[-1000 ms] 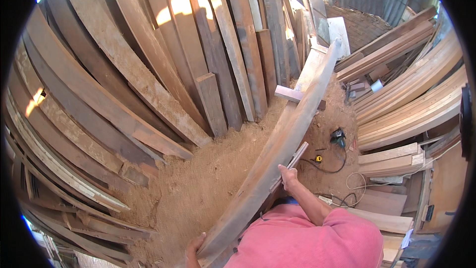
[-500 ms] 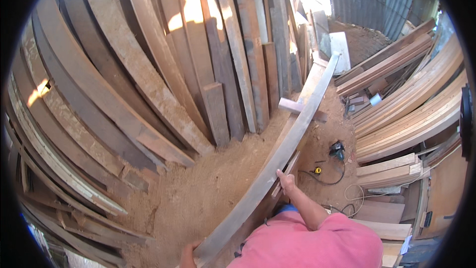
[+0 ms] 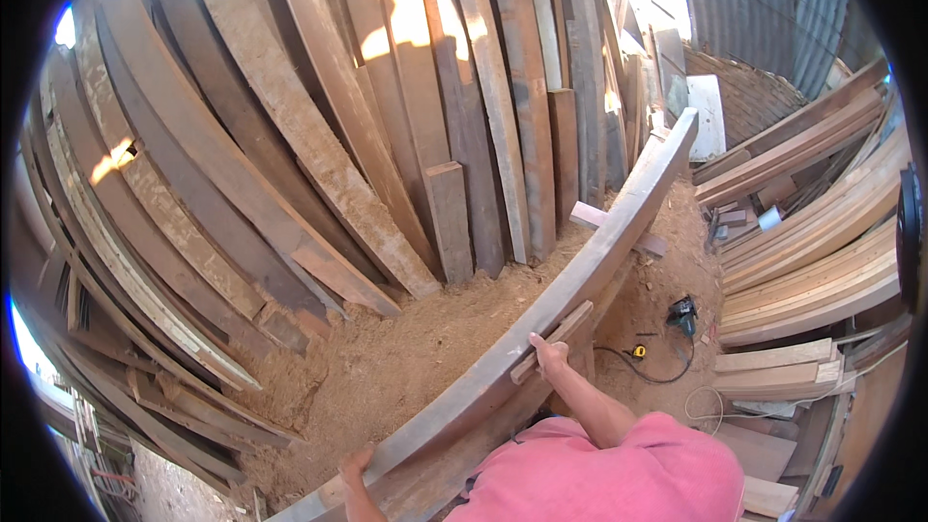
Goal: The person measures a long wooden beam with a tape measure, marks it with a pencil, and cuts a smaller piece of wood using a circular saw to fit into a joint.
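- Two hands work one long grey-brown wooden plank (image 3: 462,392), and it's up on edge, narrow side skyward: that much is done!
- Neither hand is off it; how much is left, nobody can tell from here.
- Left hand (image 3: 356,466) clamps the plank's edge low down, near the bottom of view.
- Right hand (image 3: 551,356), well apart, grips midway, thumb on the upper edge, fingers hidden, against a short flat brown wooden strip (image 3: 580,317).
- Beyond both hands, the plank runs diagonally away, up and right.
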Motion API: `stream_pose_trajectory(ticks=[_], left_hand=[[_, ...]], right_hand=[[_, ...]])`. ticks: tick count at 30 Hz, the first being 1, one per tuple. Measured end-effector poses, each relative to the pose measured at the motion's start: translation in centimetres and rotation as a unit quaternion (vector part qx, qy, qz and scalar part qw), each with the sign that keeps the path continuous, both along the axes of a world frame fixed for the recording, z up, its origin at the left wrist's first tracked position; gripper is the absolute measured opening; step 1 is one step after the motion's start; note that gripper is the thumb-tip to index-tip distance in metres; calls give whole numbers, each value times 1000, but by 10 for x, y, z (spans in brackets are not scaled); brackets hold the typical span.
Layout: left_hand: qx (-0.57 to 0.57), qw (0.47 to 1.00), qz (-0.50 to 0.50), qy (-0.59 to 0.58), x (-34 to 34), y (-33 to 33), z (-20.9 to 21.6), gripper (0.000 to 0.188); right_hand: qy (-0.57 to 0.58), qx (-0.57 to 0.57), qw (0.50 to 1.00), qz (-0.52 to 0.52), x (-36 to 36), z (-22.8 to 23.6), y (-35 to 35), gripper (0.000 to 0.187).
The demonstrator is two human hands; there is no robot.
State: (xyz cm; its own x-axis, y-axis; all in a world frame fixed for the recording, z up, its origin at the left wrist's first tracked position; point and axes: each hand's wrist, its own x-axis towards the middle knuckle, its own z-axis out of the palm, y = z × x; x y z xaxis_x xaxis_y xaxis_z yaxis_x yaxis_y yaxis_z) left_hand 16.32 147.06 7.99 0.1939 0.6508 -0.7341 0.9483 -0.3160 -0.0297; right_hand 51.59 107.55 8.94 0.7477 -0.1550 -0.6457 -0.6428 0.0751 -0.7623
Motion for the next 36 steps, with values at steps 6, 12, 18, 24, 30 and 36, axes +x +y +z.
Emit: stream_pose_trajectory(ticks=[6, 12, 18, 24, 30, 36], left_hand=[[14, 995, -87, 43, 20, -17, 5, 71], [188, 973, -101, -87, 14, -59, 20, 56], [228, 966, -67, -106, 4, -76, 40, 58], [356, 918, -21, -172, -16, -92, 39, 48], [318, 923, 9, -215, -15, -99, 42, 49], [365, 867, 1, -340, -33, -109, 35, 40]], right_hand=[[10, -63, 998, 21, 11, 1, -5, 55], [-2, -77, 996, -40, 15, -21, -26, 43], [-140, 119, 971, -152, 40, 21, -60, 21], [-278, 56, 951, 123, 28, 102, 11, 26], [-251, 47, 884, 391, -35, 116, 99, 21], [-94, -5, 773, 627, -62, 35, 195, 20]])
